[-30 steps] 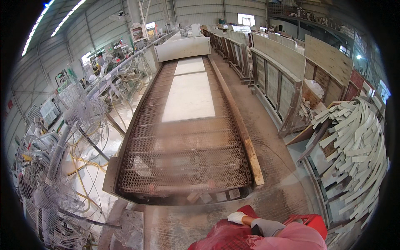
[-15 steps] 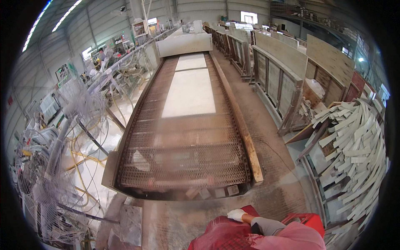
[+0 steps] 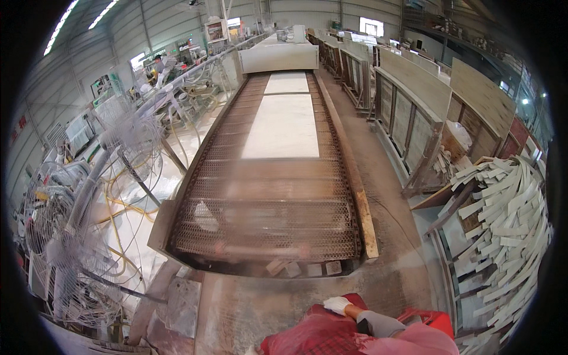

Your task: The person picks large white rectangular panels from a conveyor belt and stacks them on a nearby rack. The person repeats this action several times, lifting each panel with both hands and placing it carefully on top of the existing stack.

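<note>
At the lower edge of the frame a white-gloved hand (image 3: pixel 338 305) is seen resting on a red bundle (image 3: pixel 322 331); whether its fingers grip it cannot be told, and the other hand is not shown. Compared with a second ago, the pale slabs (image 3: pixel 284 127) on the mesh conveyor (image 3: pixel 266 228) are seen nearer. Red signs (image 3: pixel 19 127) hang far left.
</note>
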### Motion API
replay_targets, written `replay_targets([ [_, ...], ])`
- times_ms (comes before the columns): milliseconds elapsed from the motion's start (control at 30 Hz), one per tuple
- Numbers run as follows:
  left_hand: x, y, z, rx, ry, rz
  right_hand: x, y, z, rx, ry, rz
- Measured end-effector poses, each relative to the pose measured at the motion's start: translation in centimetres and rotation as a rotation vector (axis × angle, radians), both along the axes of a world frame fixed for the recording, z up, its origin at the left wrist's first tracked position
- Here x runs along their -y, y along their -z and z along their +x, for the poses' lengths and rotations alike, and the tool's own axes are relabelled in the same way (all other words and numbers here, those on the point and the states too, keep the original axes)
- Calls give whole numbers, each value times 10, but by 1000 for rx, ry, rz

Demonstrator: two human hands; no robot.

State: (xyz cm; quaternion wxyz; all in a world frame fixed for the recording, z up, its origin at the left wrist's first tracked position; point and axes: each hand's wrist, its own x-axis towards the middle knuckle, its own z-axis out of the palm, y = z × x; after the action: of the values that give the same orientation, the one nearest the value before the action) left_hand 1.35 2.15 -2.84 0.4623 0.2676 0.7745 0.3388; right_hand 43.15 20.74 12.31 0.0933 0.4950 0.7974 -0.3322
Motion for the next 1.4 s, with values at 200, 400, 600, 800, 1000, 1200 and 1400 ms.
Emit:
replay_targets([
  [200,2,12,-3,108,-63,-17,7,5,2,-24,53,-53],
  [400,6,3,0,211,-197,-71,13,33,8,-95,30,23],
  [600,2,13,-2,163,-106,10,16,30,4,-81,100,2],
  [800,-2,-42,13,264,-156,-44,19,36,3,-163,146,82],
  [1000,-11,-66,12,-496,366,-45,17,23,4,-146,90,46],
  [1200,-7,-57,9,-387,272,11,15,17,2,-43,111,-74],
  [1400,-9,-50,14,-318,269,107,13,20,0,-29,-3,0],
])
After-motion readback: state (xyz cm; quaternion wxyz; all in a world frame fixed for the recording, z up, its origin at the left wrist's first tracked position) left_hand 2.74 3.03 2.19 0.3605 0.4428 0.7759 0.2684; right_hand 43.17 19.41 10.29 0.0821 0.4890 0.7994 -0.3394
